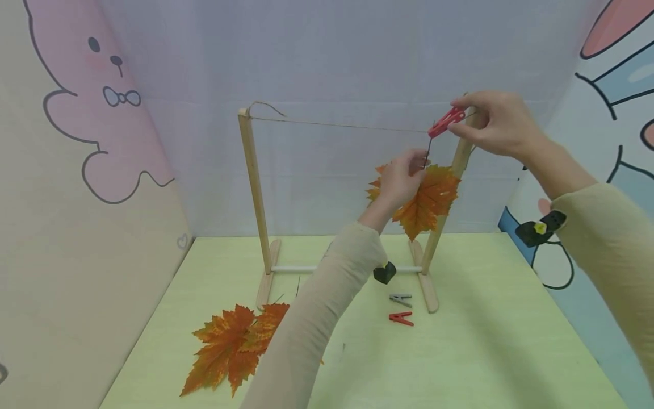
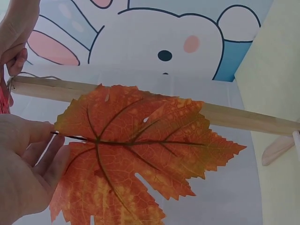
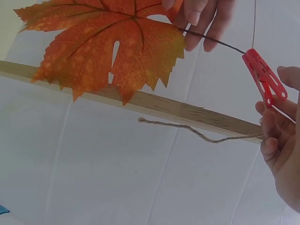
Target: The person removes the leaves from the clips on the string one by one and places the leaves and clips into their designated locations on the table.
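Note:
An orange maple leaf (image 1: 426, 199) hangs by its dark stem below a string near the rack's right post. My left hand (image 1: 401, 179) pinches this stem between thumb and fingers just above the leaf blade, as the left wrist view also shows. A red clothespin (image 1: 446, 122) sits at the string, its jaws at the upper end of the stem (image 3: 213, 40). My right hand (image 1: 498, 122) has thumb and fingers at the clothespin's handles, on either side of them. In the right wrist view the clothespin (image 3: 262, 75) tilts, with string rising from its jaws.
The wooden rack has a left post (image 1: 254, 193), a right post (image 1: 462, 153) and a taut string (image 1: 332, 124) between them. On the table (image 1: 485, 341) lie more maple leaves (image 1: 225, 352), partly behind my left sleeve, a grey clothespin (image 1: 401, 300) and another red clothespin (image 1: 401, 318).

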A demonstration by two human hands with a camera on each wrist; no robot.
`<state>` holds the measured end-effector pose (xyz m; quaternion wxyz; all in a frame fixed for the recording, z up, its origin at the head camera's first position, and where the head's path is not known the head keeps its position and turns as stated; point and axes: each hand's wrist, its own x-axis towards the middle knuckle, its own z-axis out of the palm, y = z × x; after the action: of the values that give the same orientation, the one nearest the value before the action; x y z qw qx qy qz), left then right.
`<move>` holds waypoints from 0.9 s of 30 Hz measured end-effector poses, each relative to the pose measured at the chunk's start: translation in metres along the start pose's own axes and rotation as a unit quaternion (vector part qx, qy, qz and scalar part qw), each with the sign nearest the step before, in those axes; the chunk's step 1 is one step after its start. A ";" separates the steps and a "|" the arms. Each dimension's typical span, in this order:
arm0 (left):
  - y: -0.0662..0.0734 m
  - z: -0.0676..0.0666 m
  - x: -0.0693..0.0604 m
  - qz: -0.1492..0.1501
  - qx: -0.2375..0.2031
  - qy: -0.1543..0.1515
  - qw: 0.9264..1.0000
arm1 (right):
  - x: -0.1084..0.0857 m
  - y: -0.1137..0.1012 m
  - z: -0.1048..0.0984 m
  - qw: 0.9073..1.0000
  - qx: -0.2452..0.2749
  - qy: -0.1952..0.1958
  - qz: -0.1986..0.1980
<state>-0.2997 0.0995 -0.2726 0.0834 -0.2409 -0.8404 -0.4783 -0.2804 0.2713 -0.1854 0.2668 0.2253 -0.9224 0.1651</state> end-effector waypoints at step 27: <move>-0.011 0.003 -0.003 0.032 -0.016 0.057 0.998 | 0.005 0.001 -0.002 0.974 0.173 -0.016 0.145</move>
<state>-0.3026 0.0962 -0.2834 0.1423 -0.2417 -0.8183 -0.5017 -0.2840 0.2713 -0.1807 0.1820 0.1348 -0.9069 0.3554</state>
